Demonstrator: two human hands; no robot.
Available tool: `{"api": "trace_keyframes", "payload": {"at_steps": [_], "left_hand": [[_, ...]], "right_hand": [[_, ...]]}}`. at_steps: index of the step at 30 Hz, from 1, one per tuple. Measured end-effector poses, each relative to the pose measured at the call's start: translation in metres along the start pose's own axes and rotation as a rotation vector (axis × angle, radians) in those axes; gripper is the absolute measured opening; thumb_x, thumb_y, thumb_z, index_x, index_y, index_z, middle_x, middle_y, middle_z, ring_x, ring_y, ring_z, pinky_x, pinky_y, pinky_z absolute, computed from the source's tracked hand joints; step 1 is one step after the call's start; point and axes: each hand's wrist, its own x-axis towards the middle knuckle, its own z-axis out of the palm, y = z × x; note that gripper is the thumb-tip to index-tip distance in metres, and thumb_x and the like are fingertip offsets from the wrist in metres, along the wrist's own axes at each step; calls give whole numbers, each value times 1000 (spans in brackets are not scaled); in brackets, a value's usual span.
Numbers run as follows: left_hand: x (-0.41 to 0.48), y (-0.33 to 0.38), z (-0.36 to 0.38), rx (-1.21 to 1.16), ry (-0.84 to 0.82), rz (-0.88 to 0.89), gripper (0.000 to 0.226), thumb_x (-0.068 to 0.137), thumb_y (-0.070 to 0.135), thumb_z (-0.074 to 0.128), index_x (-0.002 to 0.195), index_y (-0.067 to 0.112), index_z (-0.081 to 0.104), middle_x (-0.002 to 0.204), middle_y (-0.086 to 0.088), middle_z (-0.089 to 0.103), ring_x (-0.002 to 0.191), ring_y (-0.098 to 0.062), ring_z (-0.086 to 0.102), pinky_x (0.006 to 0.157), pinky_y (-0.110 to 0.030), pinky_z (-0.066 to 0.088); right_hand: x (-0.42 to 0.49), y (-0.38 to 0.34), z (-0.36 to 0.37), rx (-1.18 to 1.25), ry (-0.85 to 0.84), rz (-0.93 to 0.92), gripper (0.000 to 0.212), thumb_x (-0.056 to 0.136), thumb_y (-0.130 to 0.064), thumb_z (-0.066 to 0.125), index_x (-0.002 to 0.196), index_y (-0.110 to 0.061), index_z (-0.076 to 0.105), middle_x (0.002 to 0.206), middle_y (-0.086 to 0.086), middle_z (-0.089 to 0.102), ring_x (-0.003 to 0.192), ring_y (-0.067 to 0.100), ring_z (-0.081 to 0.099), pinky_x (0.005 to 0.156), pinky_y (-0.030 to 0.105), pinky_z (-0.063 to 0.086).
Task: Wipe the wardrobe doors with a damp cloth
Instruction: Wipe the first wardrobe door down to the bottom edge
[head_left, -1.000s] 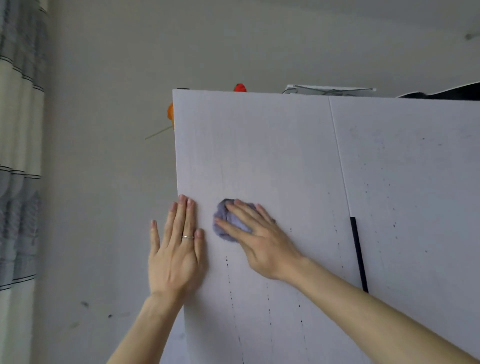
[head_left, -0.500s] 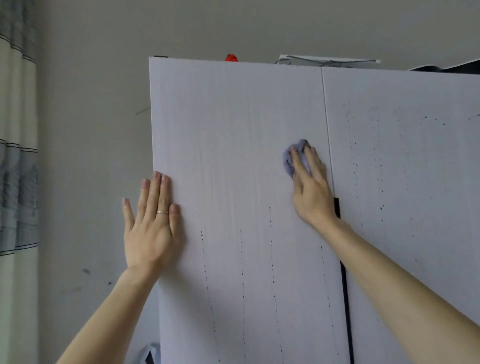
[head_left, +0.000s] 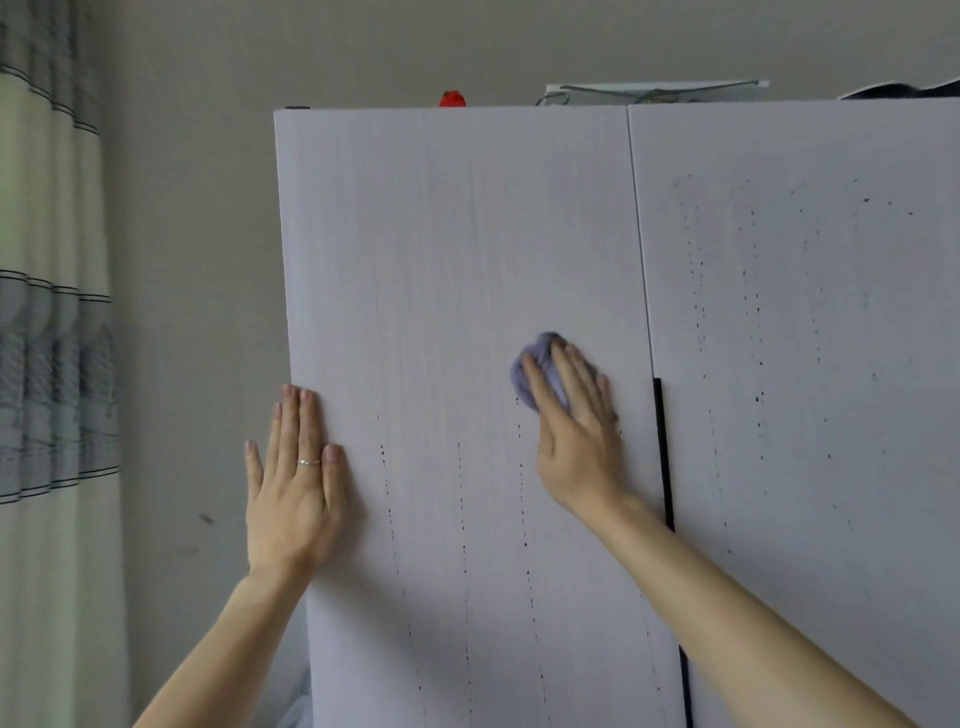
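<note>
A: How far along is the wiping, in your opinion?

B: I think less than half. The left wardrobe door (head_left: 441, 234) looks free of marks in its upper part, at the centre of the frame. Below the cloth (head_left: 535, 366), rows of dark specks (head_left: 460, 499) run down toward the lower edge.

A: Where exactly is the cloth?

B: It is a bunched grey-blue cloth, pressed on the left door near its right edge, a little right of the frame centre. The right hand (head_left: 576, 441) lies over it with the fingers nearly straight and a little spread. The thumb I cannot see.

A: And the other hand?

B: The left hand (head_left: 293, 499) is flat and wide open on the left edge of the same door, with a ring (head_left: 308, 461) on one finger. It holds nothing; I judge that it steadies the door.

A: What about the right wardrobe door (head_left: 805, 519)?

B: At the right of the frame it shows many specks from high to low, so it seems not wiped. The black handle strip (head_left: 662, 452) between the doors probably also waits.
</note>
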Motion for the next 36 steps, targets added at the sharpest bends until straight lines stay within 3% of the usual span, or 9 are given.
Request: {"api": "trace_keyframes", "payload": {"at_steps": [5,11,13,17,21,26,28,34,36], "left_hand": [[-22,-4,1,46,-32,9,62,104,42,13,160,21,-1,166,14,-8,152,-1,-5,124,-52,7],[-22,-6,4,67,-20,26,60,105,41,12,160,21,-1,166,14,-9,154,-7,0,124,-52,10],[-22,-7,5,65,-11,23,59,106,40,13,160,21,0,166,14,-8,154,-8,2,124,-52,11],[-22,-8,5,70,-16,18,60,105,39,14,160,18,1,165,15,-9,153,-6,1,124,-52,9],[-24,-4,3,62,-12,20,60,105,36,17,160,18,3,163,18,-12,151,-1,-1,124,-49,8],[-24,-7,5,25,-4,26,59,105,35,16,160,21,0,164,19,-11,151,1,-2,125,-47,9],[-23,-7,5,15,-1,33,59,105,36,16,159,22,-2,164,18,-11,151,0,0,125,-48,10],[-24,-8,6,-17,-7,39,60,105,35,19,161,18,6,166,10,-4,153,-15,15,122,-53,18],[-26,-9,6,-35,-9,37,60,105,35,19,160,19,3,166,10,-4,153,-15,15,122,-52,17]], "right_hand": [[-14,9,-10,-55,-288,-413,67,89,-2,36,151,-24,42,160,8,33,150,25,25,122,45,20],[62,13,-10,5,-51,22,60,96,-6,35,152,-24,40,162,10,29,151,24,22,123,44,13],[33,-5,2,13,16,17,57,96,-4,37,150,-21,45,160,12,33,150,26,26,122,46,16],[-49,-29,11,-14,-161,-346,63,87,0,40,146,-19,51,156,11,41,147,28,34,119,47,26],[-12,-9,4,-149,-275,-609,70,83,-2,40,149,-26,46,156,8,41,146,25,36,119,48,27],[43,-20,10,-61,-76,-176,58,94,-7,38,149,-22,46,158,11,37,148,28,30,119,53,23],[20,-36,17,-52,-48,-142,53,98,-11,42,150,-21,45,159,12,35,149,28,28,120,52,21],[-54,-47,17,-103,-325,-642,62,89,-10,54,148,-28,47,157,5,40,148,23,33,120,46,25],[-24,-43,17,-142,-330,-636,64,89,-7,50,149,-29,46,157,6,39,147,23,33,121,46,22]]}}
